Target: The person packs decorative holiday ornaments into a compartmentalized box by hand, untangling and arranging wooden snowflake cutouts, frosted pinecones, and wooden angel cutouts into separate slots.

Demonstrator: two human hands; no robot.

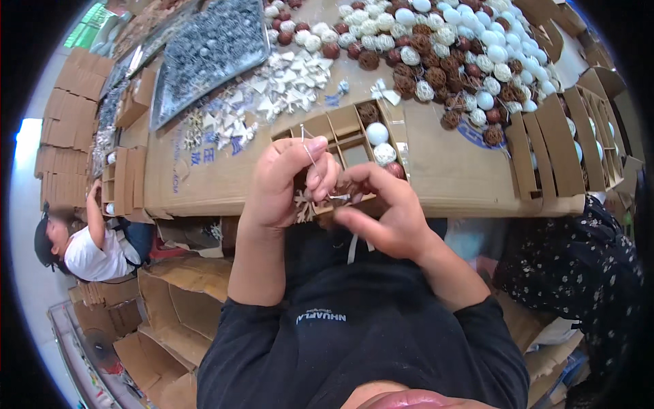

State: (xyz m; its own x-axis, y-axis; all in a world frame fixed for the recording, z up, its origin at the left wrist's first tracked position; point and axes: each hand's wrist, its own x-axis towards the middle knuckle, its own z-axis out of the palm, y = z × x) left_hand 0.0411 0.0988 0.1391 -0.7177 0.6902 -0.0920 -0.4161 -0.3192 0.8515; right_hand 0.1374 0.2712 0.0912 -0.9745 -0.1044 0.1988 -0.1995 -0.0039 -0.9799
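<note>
I have the snowflake at the centre of the frame, just below the curled fingers of the left hand. It looks like thin wood, so I judge it light and stiff, not slippery, with slender arms that could snap; I would take it flat by its middle and spare the tips. The left hand pinches a thin white string between thumb and forefinger; whether it joins the snowflake is hidden from me. String like that seems limp, best held near its end. The right hand bends its fingers in beside the snowflake, over something small and blurred; I cannot tell whether it grips it.

Behind the hands sits a divided box, with balls along its right side. Beyond, on the bench, I see white cutouts at upper centre, a tray at upper left and a ball heap at upper right.
</note>
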